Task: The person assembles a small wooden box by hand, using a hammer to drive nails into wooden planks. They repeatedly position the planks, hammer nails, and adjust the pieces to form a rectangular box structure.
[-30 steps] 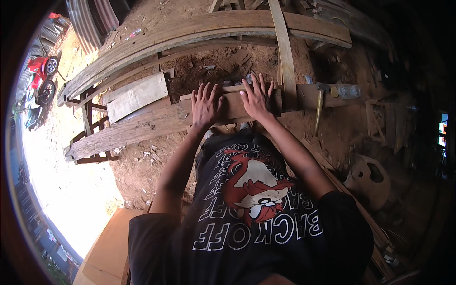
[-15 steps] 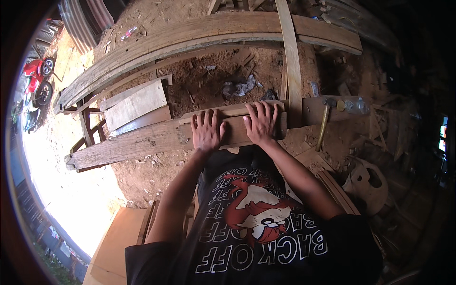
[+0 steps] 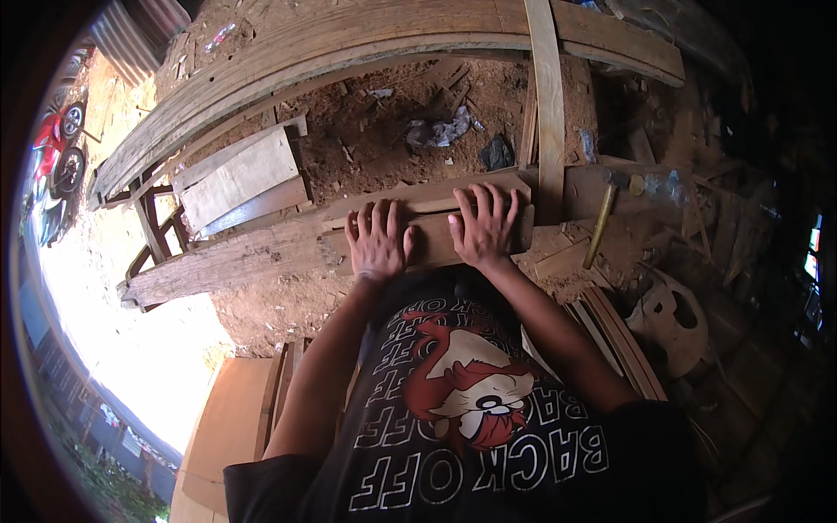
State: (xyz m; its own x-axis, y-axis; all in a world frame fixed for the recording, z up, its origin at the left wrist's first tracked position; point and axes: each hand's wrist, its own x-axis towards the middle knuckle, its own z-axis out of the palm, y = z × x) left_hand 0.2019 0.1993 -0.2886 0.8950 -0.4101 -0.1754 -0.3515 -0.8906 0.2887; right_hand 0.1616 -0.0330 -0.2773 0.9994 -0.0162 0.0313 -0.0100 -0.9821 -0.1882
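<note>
The short wooden board [image 3: 436, 228] lay flat across a long weathered beam [image 3: 227, 261] and was pressed down by both hands, left hand [image 3: 377, 246] and right hand [image 3: 481, 228], fingers spread flat, nothing gripped. The positioning step was judged in hand; a steady hold was required next. A hammer [image 3: 600, 222] lay just beside, to the right.

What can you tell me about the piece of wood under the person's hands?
The wood block is a short, thick brown piece with a rough, dusty face. It lies flat and crosswise on a long weathered plank, just before a thinner board. The left hand and right hand both press palm-down on it, fingers spread. Its right end reaches an upright slat.
</note>
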